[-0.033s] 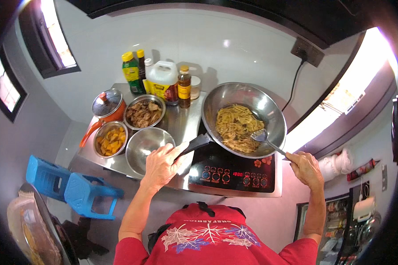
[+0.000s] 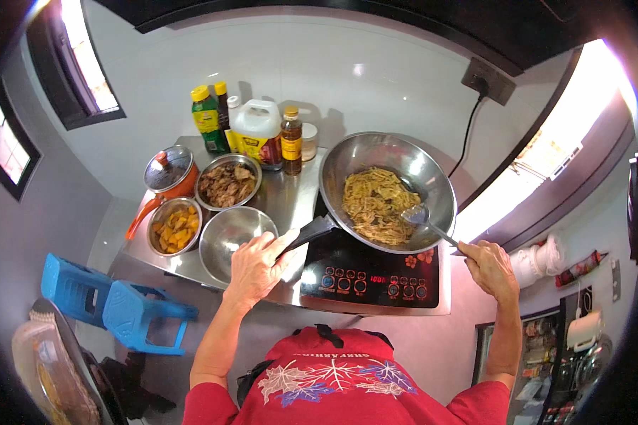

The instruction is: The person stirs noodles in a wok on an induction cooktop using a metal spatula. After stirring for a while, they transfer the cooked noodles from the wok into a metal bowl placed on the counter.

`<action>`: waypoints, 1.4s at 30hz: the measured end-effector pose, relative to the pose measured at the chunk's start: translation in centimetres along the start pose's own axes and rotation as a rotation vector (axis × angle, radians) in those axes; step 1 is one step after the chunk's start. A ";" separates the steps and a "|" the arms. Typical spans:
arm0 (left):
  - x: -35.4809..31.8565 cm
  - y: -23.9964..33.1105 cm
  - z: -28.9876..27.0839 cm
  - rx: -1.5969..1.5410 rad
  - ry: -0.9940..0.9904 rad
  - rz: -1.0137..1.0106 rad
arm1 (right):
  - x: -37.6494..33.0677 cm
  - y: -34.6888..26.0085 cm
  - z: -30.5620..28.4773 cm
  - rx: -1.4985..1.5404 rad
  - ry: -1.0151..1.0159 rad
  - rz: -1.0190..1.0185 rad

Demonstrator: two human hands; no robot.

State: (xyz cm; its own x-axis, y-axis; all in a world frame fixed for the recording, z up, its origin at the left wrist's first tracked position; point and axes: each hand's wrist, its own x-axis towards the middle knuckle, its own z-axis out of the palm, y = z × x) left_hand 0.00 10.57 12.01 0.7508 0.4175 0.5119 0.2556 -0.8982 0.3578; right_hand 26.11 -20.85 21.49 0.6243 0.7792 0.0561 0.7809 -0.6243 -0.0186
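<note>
Two hands hold one wok and one spatula

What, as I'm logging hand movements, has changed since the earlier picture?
The counter sits slightly further left in view; nothing was gripped or let go. The left hand still grips the wok handle; the right hand still holds the spatula at the food.

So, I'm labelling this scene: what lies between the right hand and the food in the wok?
The head view shows a spatula, its handle crossing the rim of the wok.
</note>
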 end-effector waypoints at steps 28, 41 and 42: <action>0.6 0.9 -0.2 -0.038 -0.020 -0.014 | 6.2 0.0 3.8 0.189 0.125 0.003; 0.4 0.8 0.2 -0.015 0.028 -0.003 | 8.4 -1.1 5.4 0.154 0.196 0.040; 0.3 0.7 0.3 -0.011 0.044 0.007 | 8.7 -1.4 6.0 0.143 0.220 0.052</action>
State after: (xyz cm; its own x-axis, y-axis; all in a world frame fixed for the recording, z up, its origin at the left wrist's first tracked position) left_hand 0.59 10.07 12.20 0.7249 0.4171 0.5482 0.2433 -0.8996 0.3627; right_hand 30.62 -12.85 16.03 0.6567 0.7055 0.2665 0.7524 -0.6371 -0.1674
